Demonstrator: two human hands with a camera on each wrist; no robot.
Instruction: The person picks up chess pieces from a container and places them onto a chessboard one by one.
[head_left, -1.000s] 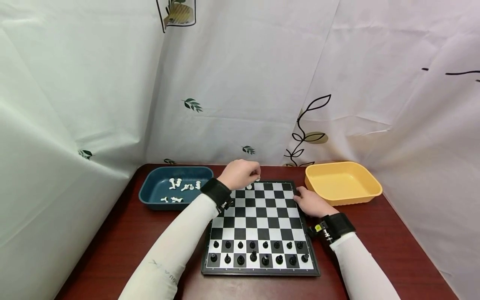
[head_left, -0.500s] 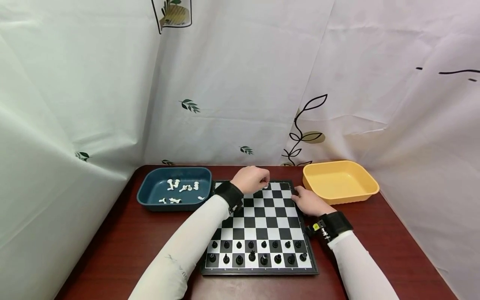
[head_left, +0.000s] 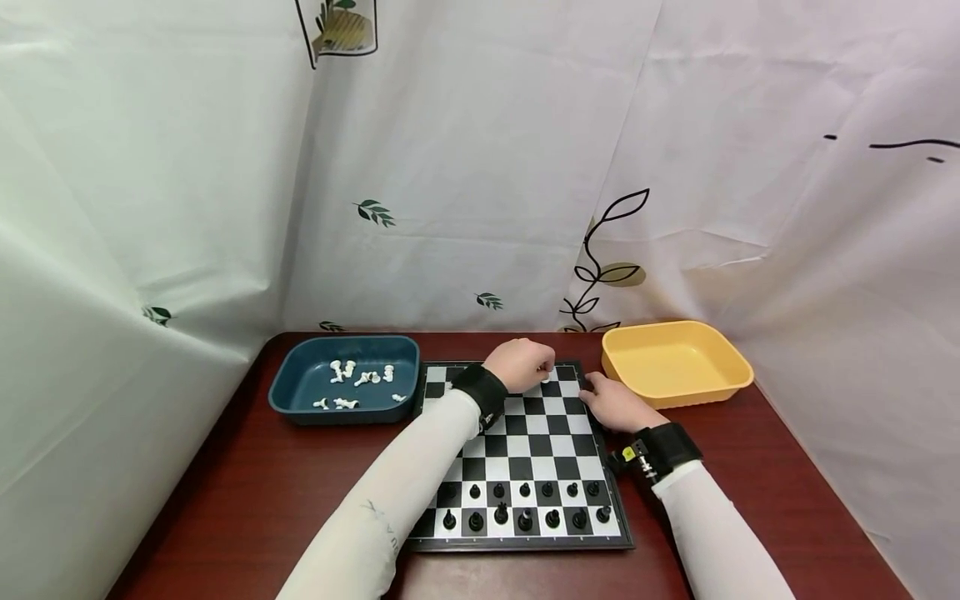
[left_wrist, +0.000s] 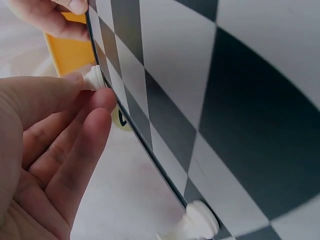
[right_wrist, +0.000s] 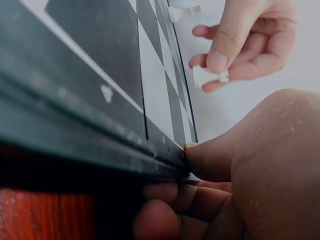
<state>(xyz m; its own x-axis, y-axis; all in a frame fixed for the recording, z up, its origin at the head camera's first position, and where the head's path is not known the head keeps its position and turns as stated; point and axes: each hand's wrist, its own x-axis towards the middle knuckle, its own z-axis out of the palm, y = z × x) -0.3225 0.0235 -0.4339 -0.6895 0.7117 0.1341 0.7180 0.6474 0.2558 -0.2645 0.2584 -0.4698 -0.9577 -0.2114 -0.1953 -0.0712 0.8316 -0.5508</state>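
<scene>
My left hand (head_left: 517,365) is over the far edge of the black-and-white chessboard (head_left: 540,446), toward its right corner. Between thumb and fingers it pinches a white chess piece (right_wrist: 207,76), its base close to the squares in the left wrist view. Another white chess piece (left_wrist: 197,220) stands on the board farther left, at the same edge. My right hand (head_left: 618,405) grips the board's right edge near the far corner; in the right wrist view its thumb (right_wrist: 207,157) lies at the top of the rim, with fingers beneath.
Left of the board is a dark blue tray (head_left: 300,412) with several white chess pieces (head_left: 367,377) lying inside. A yellow tray (head_left: 675,362) stands to the right. Black chess pieces (head_left: 501,512) fill two rows at the near side, partly hidden by the left sleeve (head_left: 397,492).
My left hand has moved right along the far edge of the board with the white chess piece. My right hand keeps its grip on the board's edge. The head view has shifted slightly.
</scene>
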